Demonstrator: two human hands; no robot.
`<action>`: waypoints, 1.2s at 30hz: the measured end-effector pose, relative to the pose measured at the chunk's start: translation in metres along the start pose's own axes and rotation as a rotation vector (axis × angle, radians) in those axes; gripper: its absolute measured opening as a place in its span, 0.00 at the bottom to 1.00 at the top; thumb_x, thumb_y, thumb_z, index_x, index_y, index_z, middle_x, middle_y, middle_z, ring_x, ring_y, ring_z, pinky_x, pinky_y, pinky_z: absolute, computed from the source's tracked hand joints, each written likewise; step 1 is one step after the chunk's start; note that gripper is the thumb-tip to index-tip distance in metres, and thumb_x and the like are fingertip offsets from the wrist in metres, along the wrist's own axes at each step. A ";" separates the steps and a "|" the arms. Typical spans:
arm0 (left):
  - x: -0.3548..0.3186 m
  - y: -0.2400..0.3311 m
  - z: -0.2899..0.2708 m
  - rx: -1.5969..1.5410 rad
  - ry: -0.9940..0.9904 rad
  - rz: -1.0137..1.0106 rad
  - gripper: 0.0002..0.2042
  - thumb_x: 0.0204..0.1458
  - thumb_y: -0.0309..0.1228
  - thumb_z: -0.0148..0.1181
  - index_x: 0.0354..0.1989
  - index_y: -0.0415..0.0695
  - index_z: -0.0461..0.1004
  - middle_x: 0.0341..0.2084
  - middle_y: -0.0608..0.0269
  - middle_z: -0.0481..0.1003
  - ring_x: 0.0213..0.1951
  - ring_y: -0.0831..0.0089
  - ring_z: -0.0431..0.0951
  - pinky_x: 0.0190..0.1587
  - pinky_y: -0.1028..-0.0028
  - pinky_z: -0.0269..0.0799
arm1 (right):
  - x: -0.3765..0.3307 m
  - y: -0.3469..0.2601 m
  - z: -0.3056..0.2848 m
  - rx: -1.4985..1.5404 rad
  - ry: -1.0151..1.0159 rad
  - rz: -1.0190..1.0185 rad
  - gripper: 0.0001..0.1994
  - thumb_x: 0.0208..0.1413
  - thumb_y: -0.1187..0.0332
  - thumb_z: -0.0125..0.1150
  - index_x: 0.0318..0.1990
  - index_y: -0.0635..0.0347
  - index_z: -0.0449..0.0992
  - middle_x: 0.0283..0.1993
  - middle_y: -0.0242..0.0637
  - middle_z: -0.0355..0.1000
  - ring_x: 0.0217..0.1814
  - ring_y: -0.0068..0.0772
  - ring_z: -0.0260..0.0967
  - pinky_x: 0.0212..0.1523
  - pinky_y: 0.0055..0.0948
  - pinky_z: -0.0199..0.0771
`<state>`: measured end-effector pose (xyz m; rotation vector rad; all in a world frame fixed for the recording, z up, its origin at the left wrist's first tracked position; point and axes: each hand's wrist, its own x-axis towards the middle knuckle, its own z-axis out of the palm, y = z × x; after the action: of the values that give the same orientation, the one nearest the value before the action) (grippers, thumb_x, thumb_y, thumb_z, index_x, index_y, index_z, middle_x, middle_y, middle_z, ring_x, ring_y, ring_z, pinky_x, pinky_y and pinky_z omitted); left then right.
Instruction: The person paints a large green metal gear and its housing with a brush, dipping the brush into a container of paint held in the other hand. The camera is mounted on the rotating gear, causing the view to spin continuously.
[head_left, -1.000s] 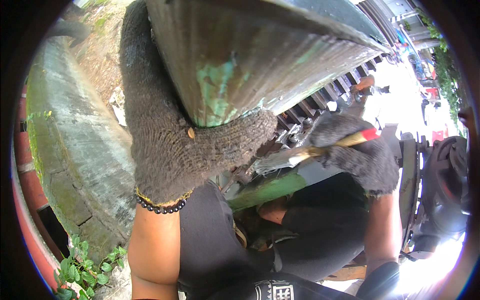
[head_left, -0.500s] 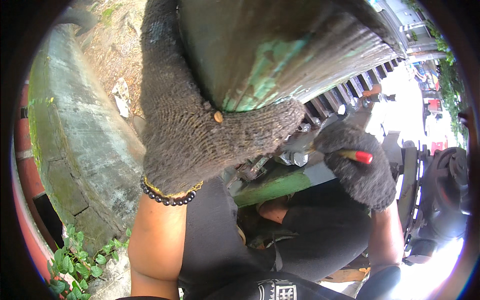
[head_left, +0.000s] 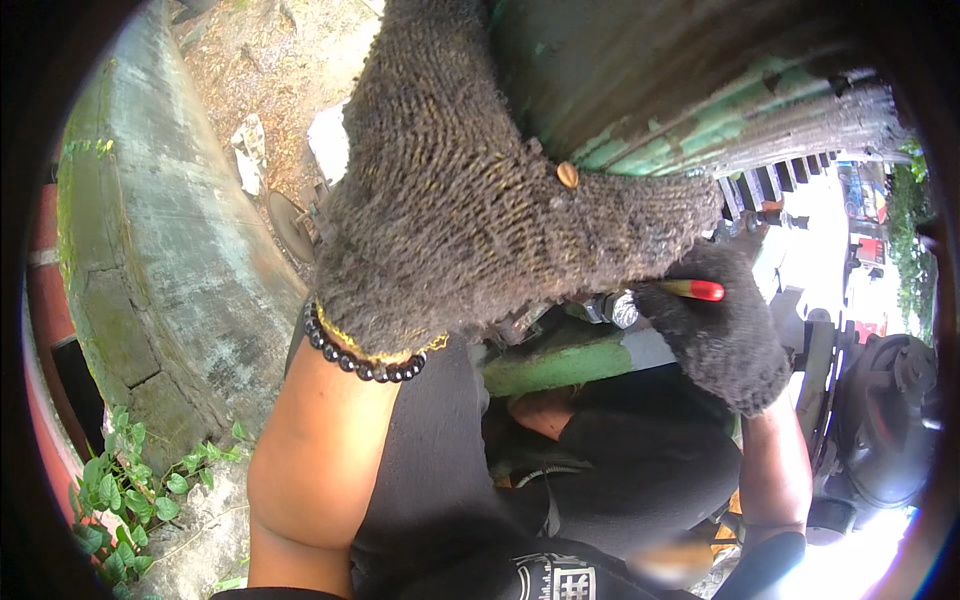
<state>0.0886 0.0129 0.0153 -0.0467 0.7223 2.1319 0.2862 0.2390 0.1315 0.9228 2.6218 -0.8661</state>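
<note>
My left hand (head_left: 480, 210), in a dark knitted glove, is wrapped round the near corner of a large metal cover (head_left: 620, 70) with worn green paint. Its thumb lies along the cover's lower edge, while the fingertips run out of view at the top. In my right hand (head_left: 715, 340), also gloved and closed, is a slim wooden-handled tool (head_left: 703, 290) with a red end; its working end is hidden. This hand is beside the left thumb tip, near shiny bolt heads (head_left: 622, 310) under the cover.
A row of dark metal teeth (head_left: 775, 185) runs below the cover. Black machinery (head_left: 885, 420) stands at the right, and a mossy concrete wall (head_left: 180, 260) curves along the left. A leafy plant (head_left: 135, 490) grows at lower left. Under my arms is a green beam (head_left: 560, 368).
The cover and my left hand have shifted right in view, with the hand appearing larger. My right hand stays in nearly the same place, with the red-ended handle now closer to level.
</note>
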 end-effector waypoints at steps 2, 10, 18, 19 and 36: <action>0.002 -0.001 0.003 0.020 -0.025 0.009 0.37 0.53 0.36 0.77 0.68 0.37 0.65 0.55 0.50 0.78 0.53 0.61 0.80 0.56 0.65 0.79 | 0.005 0.029 0.016 0.049 -0.067 -0.091 0.12 0.57 0.70 0.75 0.48 0.61 0.84 0.46 0.43 0.83 0.48 0.41 0.81 0.50 0.42 0.78; -0.009 0.007 0.004 0.129 -0.032 0.101 0.36 0.53 0.35 0.77 0.68 0.37 0.65 0.54 0.50 0.78 0.52 0.62 0.80 0.56 0.65 0.80 | 0.015 -0.012 -0.008 -0.023 -0.234 -0.022 0.20 0.57 0.70 0.75 0.58 0.59 0.80 0.55 0.44 0.82 0.57 0.47 0.80 0.59 0.43 0.78; -0.007 0.002 0.013 0.221 -0.086 0.151 0.36 0.53 0.34 0.77 0.68 0.37 0.65 0.54 0.50 0.78 0.52 0.62 0.80 0.55 0.65 0.80 | 0.028 0.028 0.012 -0.109 -0.200 -0.176 0.18 0.59 0.66 0.74 0.55 0.60 0.82 0.51 0.47 0.83 0.52 0.51 0.82 0.55 0.44 0.80; -0.009 0.003 0.013 0.237 -0.083 0.165 0.36 0.53 0.34 0.77 0.68 0.37 0.65 0.54 0.51 0.78 0.52 0.62 0.80 0.55 0.65 0.80 | 0.028 0.017 0.007 -0.128 -0.212 -0.127 0.18 0.59 0.66 0.74 0.55 0.61 0.82 0.51 0.47 0.83 0.52 0.51 0.82 0.55 0.44 0.80; -0.010 0.001 0.029 0.448 -0.173 0.313 0.35 0.52 0.31 0.76 0.67 0.38 0.65 0.53 0.51 0.78 0.51 0.63 0.81 0.54 0.66 0.81 | 0.020 0.006 -0.001 -0.007 -0.056 -0.199 0.11 0.60 0.67 0.75 0.49 0.55 0.88 0.43 0.42 0.85 0.44 0.38 0.83 0.49 0.39 0.82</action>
<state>0.1007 0.0207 0.0428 0.5147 1.1425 2.1766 0.2748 0.2536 0.1218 0.6330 2.6989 -0.9142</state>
